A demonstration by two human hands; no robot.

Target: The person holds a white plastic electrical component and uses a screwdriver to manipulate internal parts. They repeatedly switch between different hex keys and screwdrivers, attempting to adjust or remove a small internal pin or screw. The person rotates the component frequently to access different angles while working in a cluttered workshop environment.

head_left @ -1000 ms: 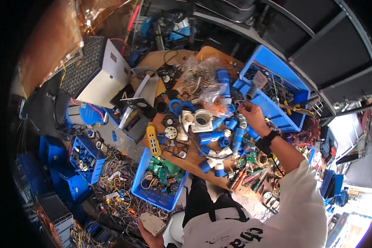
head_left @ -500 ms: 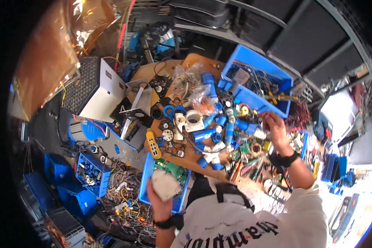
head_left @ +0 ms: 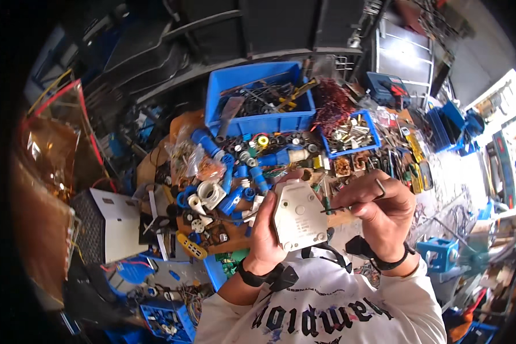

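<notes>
An off-white plastic housing (head_left: 300, 221) with slanted corners, round holes and raised lettering is gripped at its left edge by my left hand (head_left: 261, 236), its flat face toward me. To its right, my right hand (head_left: 389, 217) pinches a thin dark shaft (head_left: 337, 209), perhaps a screwdriver's. The tip of the shaft points left, close to the housing's right edge; whether it touches cannot be made out. Most of what lies inside my right fingers is hidden. Both hands are above the near edge of the cluttered workbench (head_left: 341, 219).
Behind my hands stands a large blue crate (head_left: 264, 121) of dark metal parts. A smaller blue tray (head_left: 352, 150) of metal pieces sits right of it, by reddish wire (head_left: 332, 106). Blue and white pipe fittings (head_left: 232, 200) crowd the left, near a yellow switch box (head_left: 191, 245).
My view has swung to the right. My left hand has brought the housing up from over the low bin to before my chest. My right hand has come back from the bench with the thin shaft.
</notes>
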